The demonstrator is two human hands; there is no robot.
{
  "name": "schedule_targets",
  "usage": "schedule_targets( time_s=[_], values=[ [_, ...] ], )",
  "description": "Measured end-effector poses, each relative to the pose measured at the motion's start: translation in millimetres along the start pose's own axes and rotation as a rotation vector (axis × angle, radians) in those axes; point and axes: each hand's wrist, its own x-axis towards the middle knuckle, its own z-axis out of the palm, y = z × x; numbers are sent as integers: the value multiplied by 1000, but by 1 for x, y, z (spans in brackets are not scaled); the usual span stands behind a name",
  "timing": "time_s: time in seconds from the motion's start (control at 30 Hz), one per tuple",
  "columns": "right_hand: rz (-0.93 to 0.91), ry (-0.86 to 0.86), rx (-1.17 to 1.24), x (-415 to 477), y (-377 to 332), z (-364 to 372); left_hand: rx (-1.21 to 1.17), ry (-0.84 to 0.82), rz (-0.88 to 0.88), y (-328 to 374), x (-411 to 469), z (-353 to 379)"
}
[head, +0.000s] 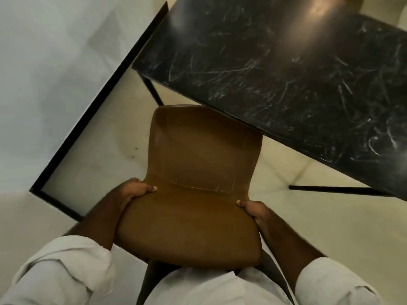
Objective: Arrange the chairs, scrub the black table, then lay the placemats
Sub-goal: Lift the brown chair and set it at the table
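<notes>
chair (198, 155) backrest is clamped by your curled fingers (150, 189), left hand (134, 190) on its left edge, right hand (253, 211) on its right. its long axis points away from you, seat front just under the near edge of the black table (286, 73). open floor (319, 227) lies right; wall (44, 73) near left.

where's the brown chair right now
In the head view the brown chair is low centre, held at both sides by the left hand and right hand, its far end under the near edge of the black table.
</notes>
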Motion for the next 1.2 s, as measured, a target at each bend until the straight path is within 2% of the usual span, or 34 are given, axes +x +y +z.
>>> schedule_targets(
  time_s=[0.3,0.57,1.2],
  values=[
    [25,40,214,21,-18,-61,215,-31,124,160,19,3],
    [112,39,355,49,-49,-100,259,-99,163,251,47,20],
    [152,82,287,102,-100,-129,215,-91,116,296,97,33]
  ],
)
